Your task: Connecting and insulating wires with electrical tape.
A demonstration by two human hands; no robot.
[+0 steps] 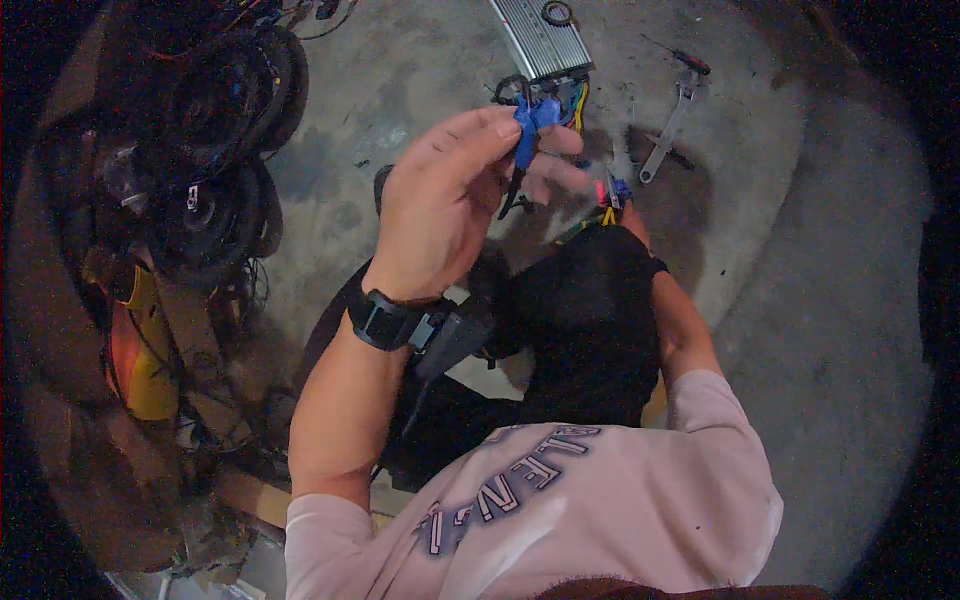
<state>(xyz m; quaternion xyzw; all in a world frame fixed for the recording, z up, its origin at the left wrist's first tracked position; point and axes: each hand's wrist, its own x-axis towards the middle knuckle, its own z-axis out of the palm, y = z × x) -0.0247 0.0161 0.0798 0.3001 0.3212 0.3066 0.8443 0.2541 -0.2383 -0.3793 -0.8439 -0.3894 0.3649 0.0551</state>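
My left hand [455, 180] is raised in the middle, thumb and forefinger pinching a black cable wrapped in blue tape [528, 140]. Its other fingers stretch out to the right, behind the cable. Beyond my knee, my right hand [636, 225] shows only in part. It is closed at a small bunch of blue, red and yellow pieces [614, 195], which look like wire ends; most of its fingers are hidden. Past my left hand, a silver finned metal box [543, 38] lies on the floor, with coloured wires [580, 100] coming out of its near end.
A wrench [668, 135] and a dark-handled screwdriver [690, 62] lie on the concrete floor to the right. A black ring [557, 13] rests on the metal box. Black wheels [235, 90] and a yellow-orange panel [145, 345] stand at the left amid loose cables.
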